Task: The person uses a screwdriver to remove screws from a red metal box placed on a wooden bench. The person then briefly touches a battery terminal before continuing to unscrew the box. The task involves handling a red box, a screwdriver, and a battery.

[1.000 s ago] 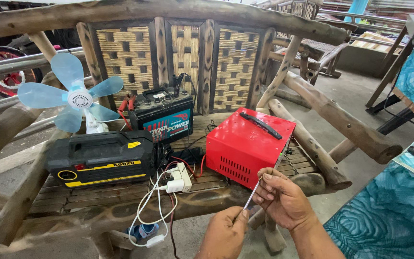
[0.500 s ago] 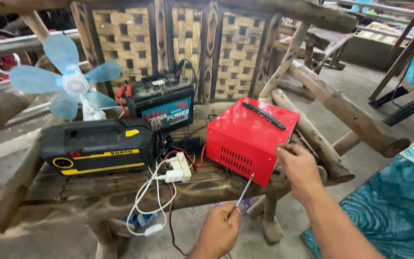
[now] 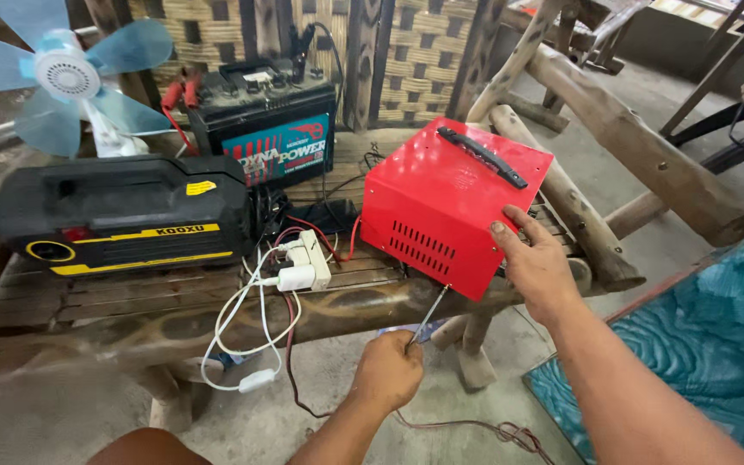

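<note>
A red metal box (image 3: 449, 202) with a black handle and vent slots sits tilted on a wooden bench (image 3: 131, 314). My right hand (image 3: 537, 263) grips its near right corner. My left hand (image 3: 387, 372) holds a screwdriver (image 3: 429, 316) whose tip touches the lower front edge of the red box.
A black car battery (image 3: 269, 129) with clamps stands behind, a black and yellow box (image 3: 122, 215) at left, a white power strip (image 3: 303, 263) with white cables between them. A blue fan (image 3: 66, 77) is at the back left. A teal patterned surface (image 3: 699, 344) lies at right.
My right hand moved from the screwdriver to the red box's corner. My left hand brought the screwdriver tip up to the box's lower edge. The camera moved closer.
</note>
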